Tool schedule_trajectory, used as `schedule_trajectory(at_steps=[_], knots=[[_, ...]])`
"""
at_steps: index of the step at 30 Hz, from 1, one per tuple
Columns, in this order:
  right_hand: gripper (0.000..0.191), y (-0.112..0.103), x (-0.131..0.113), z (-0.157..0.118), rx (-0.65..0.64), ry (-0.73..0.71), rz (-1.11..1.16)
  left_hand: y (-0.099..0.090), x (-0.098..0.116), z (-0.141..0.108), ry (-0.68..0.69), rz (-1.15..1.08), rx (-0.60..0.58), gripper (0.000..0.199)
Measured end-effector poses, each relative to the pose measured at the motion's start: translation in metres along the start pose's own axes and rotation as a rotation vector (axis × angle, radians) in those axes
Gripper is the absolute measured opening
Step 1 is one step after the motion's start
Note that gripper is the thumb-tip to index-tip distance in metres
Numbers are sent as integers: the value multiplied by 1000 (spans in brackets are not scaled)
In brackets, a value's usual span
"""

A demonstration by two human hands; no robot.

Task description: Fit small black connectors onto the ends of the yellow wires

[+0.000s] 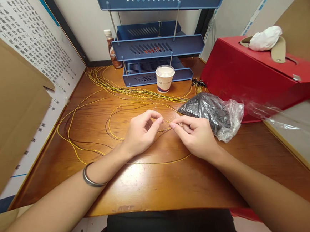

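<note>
Both hands meet near the middle of the wooden counter [161, 190], and the work lies in the small gap between their fingertips. The left hand [142, 133] has its thumb and forefinger drawn together in a pinch, its other fingers curled; a dark bangle [88, 176] circles that wrist. The right hand [195, 134] is pinched likewise, its thumb and forefinger closed on a thin yellow wire [167, 121], a short piece of which shows between the two hands; the left fingertips appear to grip it too, though their contact is too small to make out fully. Loops of yellow and dark wire spread over the counter behind, beneath and to the left of the hands. Just beyond the right hand sits a clear plastic bag [211, 113] with dark contents. Farther back, a long wire bundle [131, 91] runs across the counter, passing in front of a lidded paper cup [165, 80] and a blue tiered letter tray [160, 47]. A red box [248, 76] stands at right.
</note>
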State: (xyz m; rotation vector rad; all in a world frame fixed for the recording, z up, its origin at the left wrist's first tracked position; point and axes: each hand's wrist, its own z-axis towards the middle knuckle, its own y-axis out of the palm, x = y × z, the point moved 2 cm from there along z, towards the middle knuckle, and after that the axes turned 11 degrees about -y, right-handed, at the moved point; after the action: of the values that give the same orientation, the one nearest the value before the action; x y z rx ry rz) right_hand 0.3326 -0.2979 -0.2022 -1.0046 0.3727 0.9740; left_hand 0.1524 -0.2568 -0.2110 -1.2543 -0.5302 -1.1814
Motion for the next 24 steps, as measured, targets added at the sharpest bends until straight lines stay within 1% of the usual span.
schedule_trajectory(at_steps=[7,14,21,24], knots=[[21,1,0,-1,-2,-14,4,0,-1,0,34,28,6,18],[22,1,-1,-1,-3,-36,12,0,0,0,7,27,-3,17],[21,2,-2,-1,-25,-65,17,2,-2,0,-32,-43,-116,16],[22,2,-1,-2,-35,-67,23,2,-3,0,-27,-46,-141,19]])
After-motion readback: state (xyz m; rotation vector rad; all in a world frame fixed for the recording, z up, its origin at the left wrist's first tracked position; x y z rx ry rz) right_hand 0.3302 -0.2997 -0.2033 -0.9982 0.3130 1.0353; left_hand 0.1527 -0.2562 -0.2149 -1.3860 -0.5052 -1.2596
